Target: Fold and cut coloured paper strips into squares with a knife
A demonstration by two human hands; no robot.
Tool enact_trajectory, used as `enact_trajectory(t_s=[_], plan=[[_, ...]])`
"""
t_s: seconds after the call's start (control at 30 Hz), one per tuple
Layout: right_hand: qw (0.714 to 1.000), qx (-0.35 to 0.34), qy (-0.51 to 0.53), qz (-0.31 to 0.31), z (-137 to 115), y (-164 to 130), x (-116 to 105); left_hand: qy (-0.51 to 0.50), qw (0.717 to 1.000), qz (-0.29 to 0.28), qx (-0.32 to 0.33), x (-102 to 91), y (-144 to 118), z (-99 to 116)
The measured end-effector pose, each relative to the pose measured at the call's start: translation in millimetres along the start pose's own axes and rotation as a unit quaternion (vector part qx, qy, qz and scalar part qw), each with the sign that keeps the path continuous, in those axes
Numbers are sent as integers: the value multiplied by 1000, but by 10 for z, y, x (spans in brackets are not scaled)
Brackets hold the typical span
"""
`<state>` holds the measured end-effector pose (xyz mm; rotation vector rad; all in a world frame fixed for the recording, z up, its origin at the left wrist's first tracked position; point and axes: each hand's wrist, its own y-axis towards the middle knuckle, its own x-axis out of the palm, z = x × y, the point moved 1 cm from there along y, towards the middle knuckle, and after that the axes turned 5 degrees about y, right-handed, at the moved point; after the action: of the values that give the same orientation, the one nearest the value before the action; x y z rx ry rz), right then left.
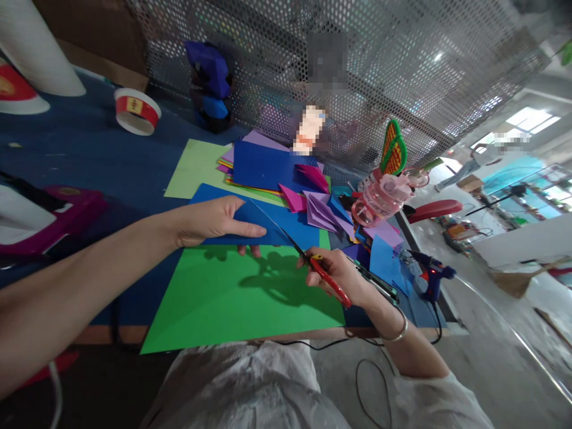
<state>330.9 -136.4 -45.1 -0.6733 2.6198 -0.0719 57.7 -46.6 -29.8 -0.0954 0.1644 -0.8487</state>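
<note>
My left hand point(212, 219) pinches a blue sheet of paper point(297, 219), thumb on top and fingertips showing below its near edge. A slanting cut line runs through the blue sheet close to my thumb. Red-handled scissors point(333, 287) are gripped in my right hand point(342, 268), with their blades at the right end of that cut. Beneath both hands lies a large green sheet point(254, 304), which reaches over the table's front edge. Behind the blue sheet sits a stack of coloured paper topped in dark blue point(263, 164).
Folded pink point(292, 198) and purple pieces point(317, 211) lie right of the stack. A pink bottle point(384, 193) and a blue glue gun point(431, 274) are at the right. A paper bowl point(138, 111) stands at the left. Perforated metal mesh point(268, 65) rises behind; a person point(473, 158) is far off.
</note>
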Motion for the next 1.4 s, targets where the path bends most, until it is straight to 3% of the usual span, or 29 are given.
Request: enact_trajectory(t_s=[0.67,0.83,1.07,1.17,1.27,1.4], plan=[[999,39,8,8,5,-28,97,11,1000,4,-8,-12,3,-31],[999,21,-13,20,-38,-24,123,12,1000,3,-13,5,2,-34],[992,-2,-78,101,-106,-66,34,22,999,11,-24,1,4,-32],[966,-16,-189,175,-166,-156,-81,25,999,18,-22,2,14,-31],[923,-6,-306,235,-184,-279,-250,25,999,21,-17,7,21,-29],[830,158,-457,279,-85,-440,-508,26,999,25,-17,11,24,-38]])
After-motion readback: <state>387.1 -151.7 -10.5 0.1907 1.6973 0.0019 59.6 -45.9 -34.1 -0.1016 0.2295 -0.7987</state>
